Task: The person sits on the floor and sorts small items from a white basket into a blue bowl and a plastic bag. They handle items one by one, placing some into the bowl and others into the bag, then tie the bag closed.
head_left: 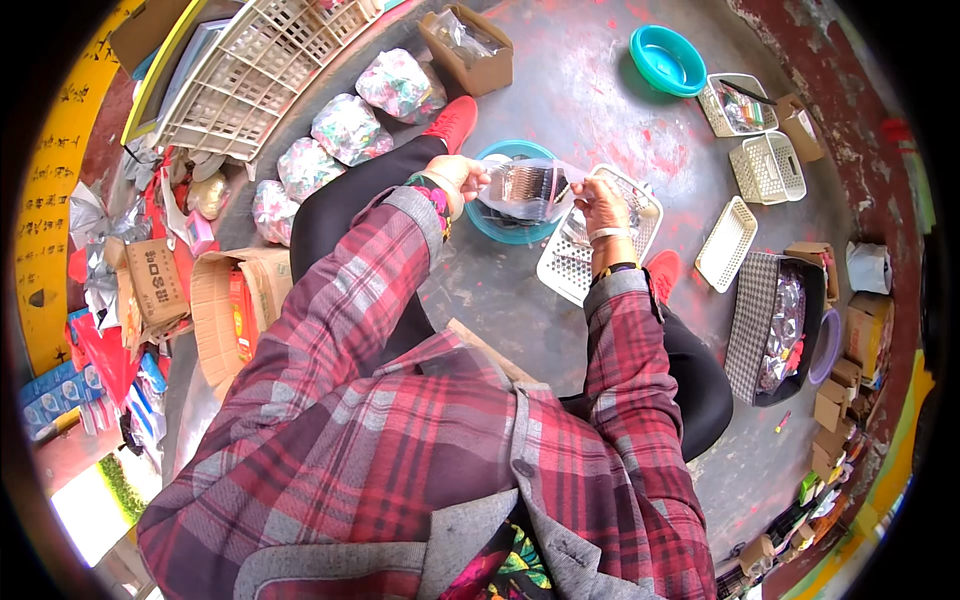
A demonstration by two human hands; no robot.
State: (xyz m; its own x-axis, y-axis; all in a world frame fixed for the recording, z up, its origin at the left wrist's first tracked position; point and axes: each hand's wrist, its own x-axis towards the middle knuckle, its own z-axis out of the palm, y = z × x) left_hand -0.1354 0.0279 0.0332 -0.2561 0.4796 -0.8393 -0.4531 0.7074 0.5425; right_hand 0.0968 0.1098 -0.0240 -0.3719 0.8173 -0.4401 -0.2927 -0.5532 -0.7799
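Clear bag of dark items: being held up between both hands above a teal bowl and white basket. Left hand gripping one edge; right hand pinching the other.

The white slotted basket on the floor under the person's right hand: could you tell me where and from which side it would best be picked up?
Probably by the rim of the white slotted basket at its near corner, from above. That corner lies bare and open, while the far end sits under the right hand and the clear plastic bag held between both hands, with the left hand at the bag's other edge.
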